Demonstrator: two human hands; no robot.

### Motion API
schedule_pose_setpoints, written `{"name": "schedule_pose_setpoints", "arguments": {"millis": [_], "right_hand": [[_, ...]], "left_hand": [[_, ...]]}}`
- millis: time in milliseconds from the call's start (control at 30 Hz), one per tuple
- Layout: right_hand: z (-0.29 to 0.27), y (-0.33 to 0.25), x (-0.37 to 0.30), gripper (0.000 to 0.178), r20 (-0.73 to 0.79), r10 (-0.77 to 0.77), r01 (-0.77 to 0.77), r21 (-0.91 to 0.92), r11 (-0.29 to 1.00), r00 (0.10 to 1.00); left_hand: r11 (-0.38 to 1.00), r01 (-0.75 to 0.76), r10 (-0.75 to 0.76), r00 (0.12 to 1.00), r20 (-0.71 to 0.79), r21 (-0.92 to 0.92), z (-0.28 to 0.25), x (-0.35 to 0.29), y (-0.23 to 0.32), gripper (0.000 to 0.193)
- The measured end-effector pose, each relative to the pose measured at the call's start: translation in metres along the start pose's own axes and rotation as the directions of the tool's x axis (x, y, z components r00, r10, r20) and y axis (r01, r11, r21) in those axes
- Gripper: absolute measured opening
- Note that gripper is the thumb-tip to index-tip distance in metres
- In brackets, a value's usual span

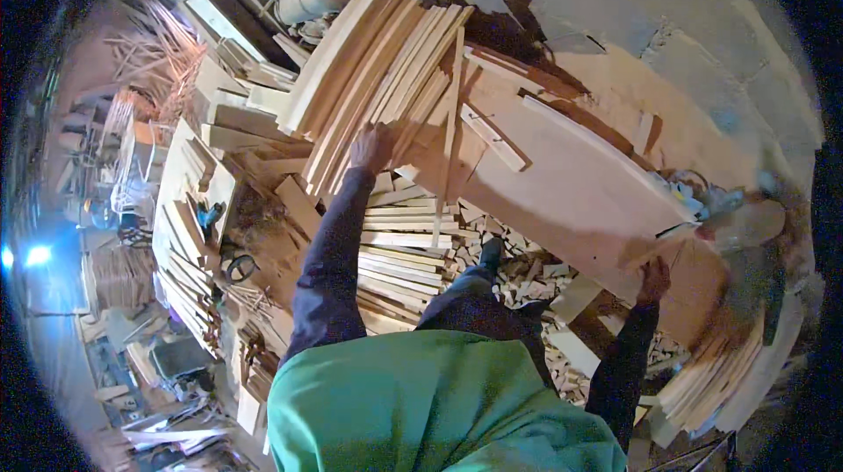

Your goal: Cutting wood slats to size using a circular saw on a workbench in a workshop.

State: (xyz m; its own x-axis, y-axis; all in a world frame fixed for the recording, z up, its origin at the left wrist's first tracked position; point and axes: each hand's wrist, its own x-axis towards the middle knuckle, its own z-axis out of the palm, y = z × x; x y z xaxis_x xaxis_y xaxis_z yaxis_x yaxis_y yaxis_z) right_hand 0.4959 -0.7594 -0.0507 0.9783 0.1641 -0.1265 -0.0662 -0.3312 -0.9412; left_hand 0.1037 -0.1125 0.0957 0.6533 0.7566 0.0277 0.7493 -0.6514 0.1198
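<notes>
My left hand (373, 147) is at the near end of a stack of long pale wooden strips (378, 59), its fingers closed round the end of a strip. Shadow blurs exactly which strip it holds. Over to the right, my right hand (654, 281) rests at the near edge of a broad wooden worktop (553, 165), fingers apart and nothing visible in them. A thin strip (454, 94) stands out along the stack's right side. On the worktop lies a short wooden block (494, 136) with dark marks or pins.
Below the worktop are a row of cut battens (404, 270) and a heap of small offcuts (544, 283). A long board (606, 147) lies along the worktop's far side, before a block wall (694, 15). More planks (184, 244) crowd the left; bundled strips (716, 375) stand lower right.
</notes>
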Motion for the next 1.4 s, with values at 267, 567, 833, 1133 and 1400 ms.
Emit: {"name": "schedule_pose_setpoints", "arguments": {"millis": [267,567,833,1133,1400], "right_hand": [[0.003,-0.016,-0.004,0.039,-0.033,0.142,-0.13,0.236,0.963,0.989],[-0.045,0.045,0.011,0.033,0.064,0.012,0.003,-0.236,0.972,0.998],[0.004,-0.031,-0.003,0.026,0.059,0.219,-0.227,0.264,0.937,0.974],[-0.018,0.012,0.014,0.021,0.255,-0.333,0.416,-0.436,0.798,0.908],[0.0,-0.023,0.004,0.023,0.175,0.156,-0.2,0.269,0.942,0.972]], "left_hand": [[1.0,-0.011,0.008,0.975,-0.223,-0.015,0.006,0.001,0.001,0.029],[0.83,0.065,-0.126,0.989,-0.073,-0.554,-0.005,-0.039,0.02,0.034],[0.359,-0.002,0.116,0.992,0.042,-0.933,-0.023,-0.071,0.065,0.025],[0.161,0.135,0.274,0.945,0.176,-0.978,-0.082,-0.082,0.172,0.036],[-0.716,0.485,0.458,0.869,0.187,-0.503,-0.076,-0.1,0.207,0.057]]}}
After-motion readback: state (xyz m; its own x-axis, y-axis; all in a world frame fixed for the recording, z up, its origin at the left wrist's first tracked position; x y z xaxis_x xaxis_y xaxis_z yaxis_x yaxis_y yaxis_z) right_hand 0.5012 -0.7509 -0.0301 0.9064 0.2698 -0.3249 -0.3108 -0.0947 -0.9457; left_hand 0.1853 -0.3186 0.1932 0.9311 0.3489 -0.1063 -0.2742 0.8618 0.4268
